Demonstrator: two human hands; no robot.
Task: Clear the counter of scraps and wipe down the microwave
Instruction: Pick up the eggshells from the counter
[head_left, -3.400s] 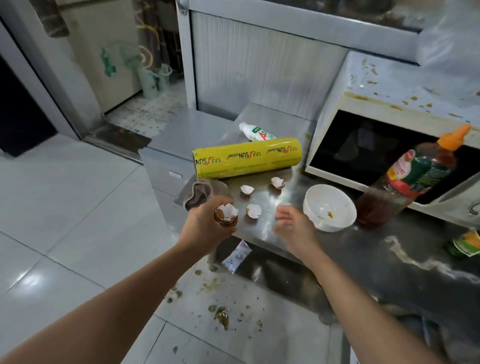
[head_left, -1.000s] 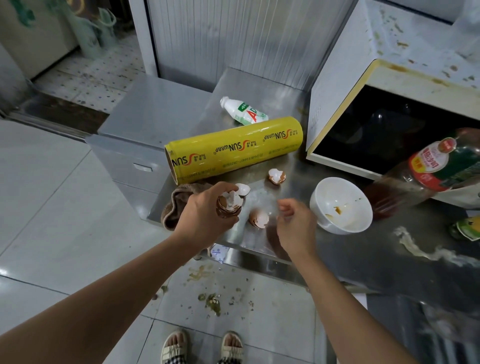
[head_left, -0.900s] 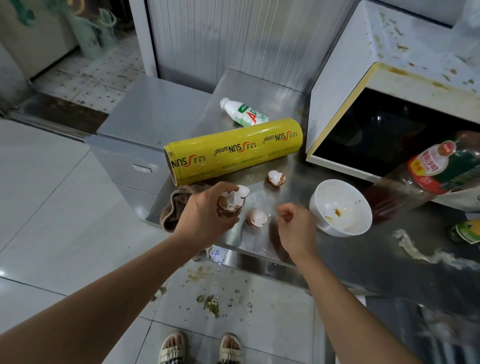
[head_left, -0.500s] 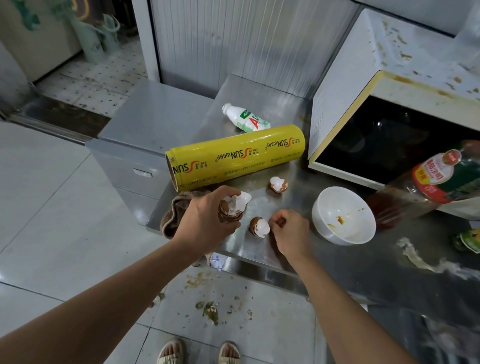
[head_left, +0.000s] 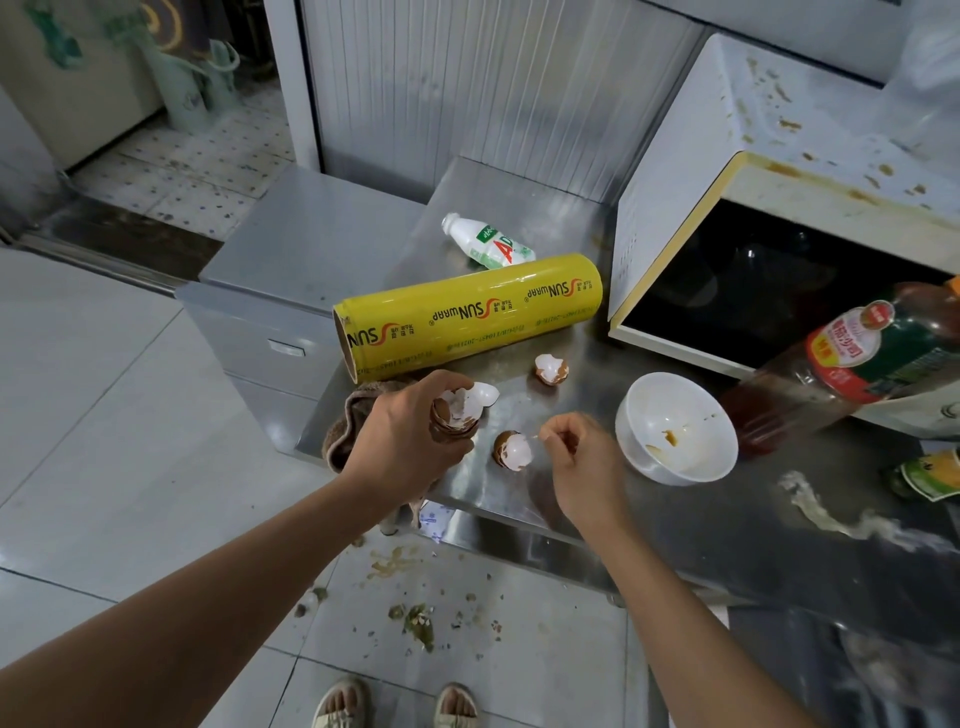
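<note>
**A:** So where was everything when you checked the feed?

**B:** Left hand (head_left: 410, 441) was curled round a stack of shells (head_left: 460, 410), brown outside, white inside, held over the counter (head_left: 649, 525) edge just in front of a brown rag (head_left: 348, 426). Right hand (head_left: 582, 467) was pinched narrow, thumb and forefinger on what looked like a tiny white fragment. Too small for me to say for sure.

**A:** Any scraps left on the steel?

**B:** Yep. One half shell (head_left: 513, 451) lay between the two hands, right beside the right fingertips (head_left: 550, 431), and I couldn't tell if they touched. Another shell (head_left: 550, 370) sat farther back, near the yellow wrap roll (head_left: 467, 317). A white bowl (head_left: 675, 428) with brown smears stood to the right of that hand, and a pale smear (head_left: 831, 514) ran across the counter further right.

**A:** And the microwave?

**B:** The microwave (head_left: 779, 218) stood at the back right, spattered with brown spots on top, with a sauce bottle (head_left: 841, 364) leaning across its front. A small white bottle (head_left: 488, 241) lay on its side behind the roll. The floor (head_left: 104, 441) had bits scattered under the counter edge.
</note>
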